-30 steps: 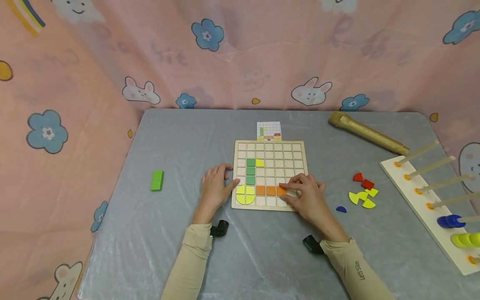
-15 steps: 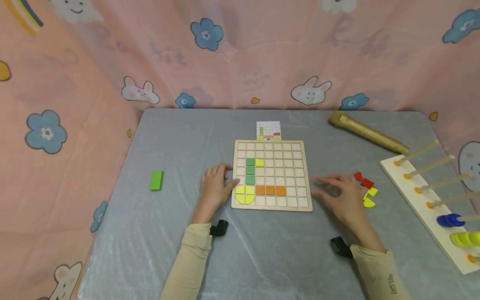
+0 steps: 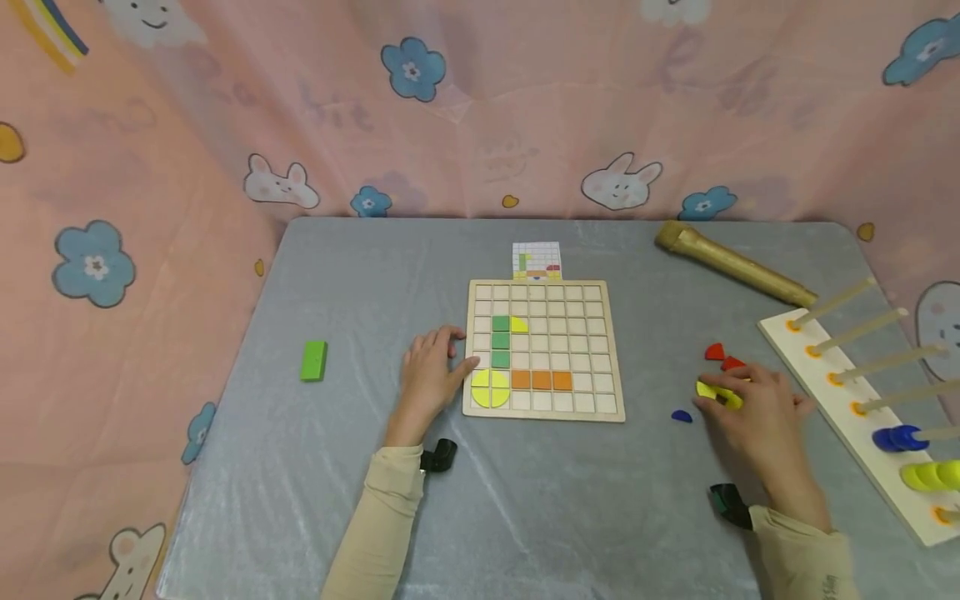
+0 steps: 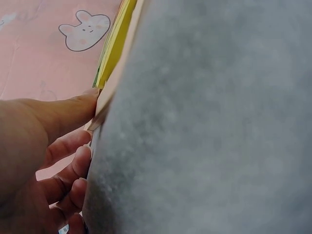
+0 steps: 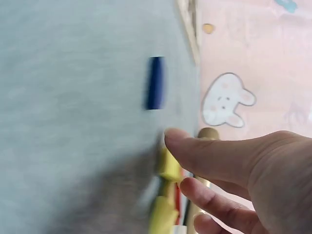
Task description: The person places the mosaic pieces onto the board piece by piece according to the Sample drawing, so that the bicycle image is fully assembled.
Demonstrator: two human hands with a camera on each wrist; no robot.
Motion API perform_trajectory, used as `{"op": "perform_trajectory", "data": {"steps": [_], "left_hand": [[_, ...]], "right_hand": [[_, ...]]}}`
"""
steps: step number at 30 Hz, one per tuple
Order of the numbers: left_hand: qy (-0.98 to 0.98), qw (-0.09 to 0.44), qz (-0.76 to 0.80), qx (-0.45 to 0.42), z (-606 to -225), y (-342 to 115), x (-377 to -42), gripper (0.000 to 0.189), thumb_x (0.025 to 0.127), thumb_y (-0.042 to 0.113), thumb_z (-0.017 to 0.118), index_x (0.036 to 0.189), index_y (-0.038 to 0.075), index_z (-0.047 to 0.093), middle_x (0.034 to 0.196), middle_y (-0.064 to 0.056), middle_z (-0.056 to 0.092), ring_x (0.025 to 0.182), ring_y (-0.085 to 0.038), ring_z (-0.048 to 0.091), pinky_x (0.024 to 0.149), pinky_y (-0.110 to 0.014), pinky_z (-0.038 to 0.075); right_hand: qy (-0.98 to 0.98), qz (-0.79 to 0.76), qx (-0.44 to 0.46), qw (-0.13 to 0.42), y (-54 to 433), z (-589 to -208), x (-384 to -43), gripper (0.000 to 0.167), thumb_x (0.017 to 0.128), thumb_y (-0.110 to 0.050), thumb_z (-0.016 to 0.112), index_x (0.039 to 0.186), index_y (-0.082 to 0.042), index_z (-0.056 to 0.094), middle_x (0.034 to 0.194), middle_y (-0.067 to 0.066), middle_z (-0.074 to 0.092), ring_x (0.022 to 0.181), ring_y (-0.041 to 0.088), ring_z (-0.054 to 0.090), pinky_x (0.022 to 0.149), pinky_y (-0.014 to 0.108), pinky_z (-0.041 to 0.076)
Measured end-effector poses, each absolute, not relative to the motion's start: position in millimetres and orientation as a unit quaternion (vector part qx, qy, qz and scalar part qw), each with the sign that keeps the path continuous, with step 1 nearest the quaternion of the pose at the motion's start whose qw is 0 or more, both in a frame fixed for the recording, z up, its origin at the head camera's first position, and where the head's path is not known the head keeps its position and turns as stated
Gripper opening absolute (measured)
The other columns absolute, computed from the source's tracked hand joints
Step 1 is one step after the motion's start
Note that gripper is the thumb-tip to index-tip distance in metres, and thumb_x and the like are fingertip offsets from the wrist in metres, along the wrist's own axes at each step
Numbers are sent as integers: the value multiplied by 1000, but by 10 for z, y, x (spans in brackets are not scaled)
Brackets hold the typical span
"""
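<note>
My left hand rests against the left edge of a wooden grid board. In the left wrist view its thumb lies on the board's rim, with the other fingers bent by the side. On the board sit green squares, orange squares, a yellow quarter piece and a yellow circle of quarter pieces. My right hand hovers over loose yellow pieces, thumb and index finger apart around them. Some pieces are hidden under it. A blue half-round piece lies just left.
Red pieces lie beyond the right hand. A pegged wooden rack with blue and yellow-green rings stands at the right. A gold-coloured rod lies behind. A pattern card touches the board's far edge; a green block lies left.
My right hand has left the orange square on the board and moved right to the loose yellow pieces. It passed over the blue piece, which shows again. The left hand has stayed put.
</note>
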State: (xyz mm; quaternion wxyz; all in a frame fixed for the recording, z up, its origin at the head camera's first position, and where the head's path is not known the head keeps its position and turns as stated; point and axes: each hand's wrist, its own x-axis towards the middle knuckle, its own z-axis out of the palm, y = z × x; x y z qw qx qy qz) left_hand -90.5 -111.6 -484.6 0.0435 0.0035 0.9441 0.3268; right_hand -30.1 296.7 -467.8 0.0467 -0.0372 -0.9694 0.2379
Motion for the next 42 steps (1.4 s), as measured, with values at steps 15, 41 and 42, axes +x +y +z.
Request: {"op": "perform_trajectory", "data": {"steps": [15,41,42], "left_hand": [[944,49,327,-2,-4828,-1111,-909,42,99,32,77,134,13,62,95,-4,54,98,-26,45,89,-40,31],[945,51,324,-5,-4863,-1113,-917,43,99,33,77,135,14,61,95,-4,54,98,-25,45,88,-39,32],[945,51,324,-6,-4865,-1112,-918,43,99,33,77,135,14,61,95,-4,54,98,-25,45,88,-39,32]], "right_hand": [[-958,269,-11,97,2761,-4699,-377,16,80,0,87,94,-3,82,90,22,76,85,41,64,85,51,37],[-912,395,63,91,1945,-4753,-419,14,81,0,90,92,-7,85,86,9,79,79,22,64,70,20,44],[-911,399,63,83,1924,-4767,-419,13,81,0,90,92,-7,85,86,9,79,79,20,64,69,21,45]]}}
